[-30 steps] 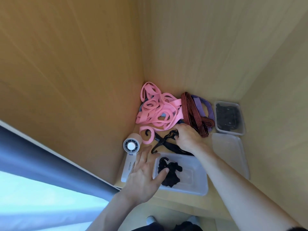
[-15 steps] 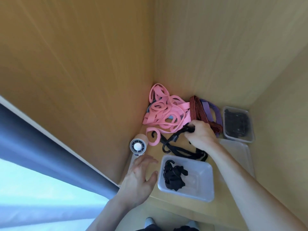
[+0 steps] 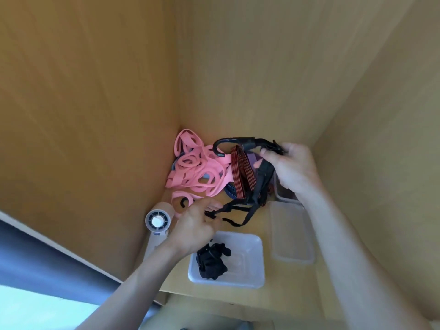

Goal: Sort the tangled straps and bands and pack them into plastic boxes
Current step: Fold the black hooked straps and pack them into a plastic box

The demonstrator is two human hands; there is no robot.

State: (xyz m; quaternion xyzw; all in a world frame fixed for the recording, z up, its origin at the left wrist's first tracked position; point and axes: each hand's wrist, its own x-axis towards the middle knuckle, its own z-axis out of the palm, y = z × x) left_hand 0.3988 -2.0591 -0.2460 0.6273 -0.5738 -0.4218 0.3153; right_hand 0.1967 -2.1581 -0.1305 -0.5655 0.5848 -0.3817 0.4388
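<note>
While holding black hooked strap (image 3: pixel 248 143) aloft: grips hook end in right hand (image 3: pixel 294 169), pinches trailing loops with left hand (image 3: pixel 192 228); runs slantwise upper-right to lower-left, hook-tip leftward.

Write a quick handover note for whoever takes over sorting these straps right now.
Right hand holds the black hooked strap up by its top; left hand pinches its lower loops.
Done: one black bundle lies in the near open box.
Left: pack this strap, then the pink bands, striped strap and purple band; lid lies beside the box.
</note>
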